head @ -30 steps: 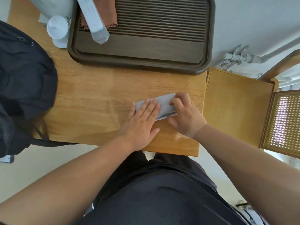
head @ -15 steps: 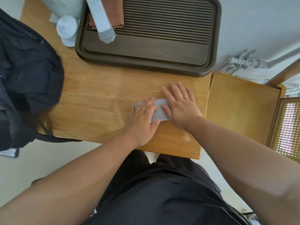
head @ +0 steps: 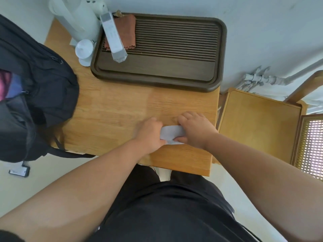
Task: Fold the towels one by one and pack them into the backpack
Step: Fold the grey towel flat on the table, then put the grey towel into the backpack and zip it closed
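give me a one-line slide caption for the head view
Left hand and right hand grip a folded grey towel on the wooden table, open black backpack at its left edge.

The head camera looks steeply down, close over the table [head: 108, 119].

A light wooden table [head: 113, 110] stands against a pale wall [head: 262, 32], a cane-backed wooden chair [head: 258, 123] just beside it. White pipes [head: 253, 79] run along the wall's foot; the floor [head: 43, 180] is cream.

Pale grey towel [head: 172, 132]; black backpack [head: 35, 95]; light wood worktop [head: 113, 110]; dark brown ribbed tray [head: 174, 70]; rust-brown cloth [head: 128, 30].
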A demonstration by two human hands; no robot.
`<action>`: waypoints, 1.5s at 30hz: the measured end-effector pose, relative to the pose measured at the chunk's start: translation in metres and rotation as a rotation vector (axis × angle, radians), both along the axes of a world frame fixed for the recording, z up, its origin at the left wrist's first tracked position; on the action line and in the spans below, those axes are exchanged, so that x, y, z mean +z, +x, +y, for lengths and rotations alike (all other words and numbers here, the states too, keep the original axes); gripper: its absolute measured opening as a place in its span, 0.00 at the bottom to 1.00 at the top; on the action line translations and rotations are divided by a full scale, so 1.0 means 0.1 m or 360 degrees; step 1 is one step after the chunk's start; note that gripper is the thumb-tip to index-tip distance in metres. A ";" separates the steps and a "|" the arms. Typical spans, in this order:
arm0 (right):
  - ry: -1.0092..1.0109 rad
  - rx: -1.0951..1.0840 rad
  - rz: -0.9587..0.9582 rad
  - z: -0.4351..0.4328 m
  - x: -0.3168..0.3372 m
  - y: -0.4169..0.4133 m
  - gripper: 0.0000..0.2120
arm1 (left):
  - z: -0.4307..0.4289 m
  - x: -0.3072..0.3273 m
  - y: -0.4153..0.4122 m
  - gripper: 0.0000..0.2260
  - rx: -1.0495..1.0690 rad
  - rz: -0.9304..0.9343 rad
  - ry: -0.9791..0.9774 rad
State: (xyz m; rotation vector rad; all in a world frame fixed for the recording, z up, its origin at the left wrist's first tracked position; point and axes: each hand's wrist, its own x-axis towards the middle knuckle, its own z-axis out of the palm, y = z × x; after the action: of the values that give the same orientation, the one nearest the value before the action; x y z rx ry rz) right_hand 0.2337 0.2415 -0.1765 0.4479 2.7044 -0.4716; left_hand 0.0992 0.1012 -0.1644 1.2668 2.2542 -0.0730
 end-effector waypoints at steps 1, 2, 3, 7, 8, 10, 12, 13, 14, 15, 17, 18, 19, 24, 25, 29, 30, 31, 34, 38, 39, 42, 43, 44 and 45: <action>-0.0130 -0.0094 -0.0026 -0.01 0.07 -0.01 0.20 | -0.02 0.04 0.00 0.16 0.0039 -0.0034 -0.0004; -0.0271 -0.0210 -0.0052 -0.01 0.14 -0.02 0.19 | -0.04 0.11 -0.01 0.15 0.0106 -0.0081 0.0008; -0.0399 -0.0316 -0.0062 -0.01 0.21 -0.04 0.20 | -0.05 0.19 -0.02 0.14 0.0186 -0.0138 0.0023; -0.0716 -0.0505 0.0100 0.07 0.59 -0.16 0.18 | -0.12 0.63 -0.16 0.14 0.0445 -0.0329 0.0161; -0.0779 -0.0554 0.0171 0.10 0.71 -0.21 0.17 | -0.14 0.76 -0.21 0.14 0.0535 -0.0404 0.0215; -0.1002 -0.0705 0.0368 0.14 0.99 -0.29 0.15 | -0.17 1.04 -0.32 0.16 0.0722 -0.0623 0.0355; -0.1314 -0.0853 0.0567 0.15 1.26 -0.37 0.16 | -0.22 1.35 -0.41 0.15 0.0852 -0.0865 0.0518; -0.1476 -0.0883 0.0624 0.14 1.38 -0.41 0.15 | -0.26 1.50 -0.44 0.16 0.0885 -0.0945 0.0598; -0.1627 -0.0876 0.0652 0.12 1.50 -0.45 0.16 | -0.29 1.62 -0.47 0.17 0.0893 -0.0991 0.0684; -0.1757 -0.0852 0.0653 0.09 1.61 -0.49 0.18 | -0.33 1.72 -0.51 0.18 0.0891 -0.1018 0.0764; -0.1887 -0.0784 0.0615 0.02 1.82 -0.58 0.23 | -0.43 1.87 -0.60 0.19 0.0879 -0.1046 0.0886; -0.1885 -0.0747 0.0604 -0.03 1.92 -0.62 0.24 | -0.50 1.94 -0.66 0.19 0.0880 -0.1060 0.0925; -0.1859 -0.0721 0.0602 -0.08 2.02 -0.67 0.25 | -0.57 1.99 -0.73 0.19 0.0887 -0.1078 0.0949; -0.1782 -0.0743 0.0783 -0.56 2.30 -1.07 0.18 | -1.08 2.15 -1.13 0.18 0.0858 -0.1149 0.1013; -0.1820 -0.0797 0.0858 -0.71 2.33 -1.19 0.18 | -1.20 2.16 -1.23 0.18 0.0859 -0.1157 0.1020; -0.1818 -0.1136 0.1163 -1.47 2.32 -1.77 0.20 | -1.80 2.15 -1.64 0.18 0.0872 -0.1218 0.1034; -0.1807 -0.1218 0.1228 -1.67 2.30 -1.91 0.21 | -1.95 2.14 -1.73 0.18 0.0892 -0.1243 0.1044; -0.1803 -0.1291 0.1283 -1.85 2.28 -2.05 0.20 | -2.09 2.14 -1.83 0.18 0.0909 -0.1257 0.1058; -0.1811 -0.1413 0.1358 -2.37 2.26 -2.40 0.19 | -2.47 2.12 -2.11 0.18 0.0927 -0.1257 0.1099; -0.1929 -0.1309 0.1248 -2.84 2.22 -2.71 0.18 | -2.82 2.09 -2.37 0.18 0.0961 -0.1299 0.1167; -0.1959 -0.1299 0.1213 -2.92 2.21 -2.78 0.17 | -2.89 2.07 -2.43 0.18 0.0964 -0.1309 0.1171; -0.1957 -0.1294 0.1168 -3.04 2.14 -2.95 0.19 | -3.01 1.99 -2.58 0.19 0.0966 -0.1286 0.1172; -0.1931 -0.1297 0.1159 -3.06 2.11 -3.02 0.21 | -3.04 1.97 -2.63 0.19 0.0962 -0.1253 0.1159; -0.1899 -0.1298 0.1146 -3.08 2.08 -3.09 0.22 | -3.07 1.94 -2.69 0.18 0.0949 -0.1203 0.1136; -0.1873 -0.1293 0.1133 -3.08 2.04 -3.15 0.23 | -3.09 1.92 -2.75 0.18 0.0933 -0.1146 0.1110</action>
State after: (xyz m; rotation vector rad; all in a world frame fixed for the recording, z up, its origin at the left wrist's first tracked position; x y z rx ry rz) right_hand -0.0816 -0.0665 0.0278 1.0900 2.0269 -2.5808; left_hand -0.1755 -0.2082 0.0273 0.6709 1.9199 1.2577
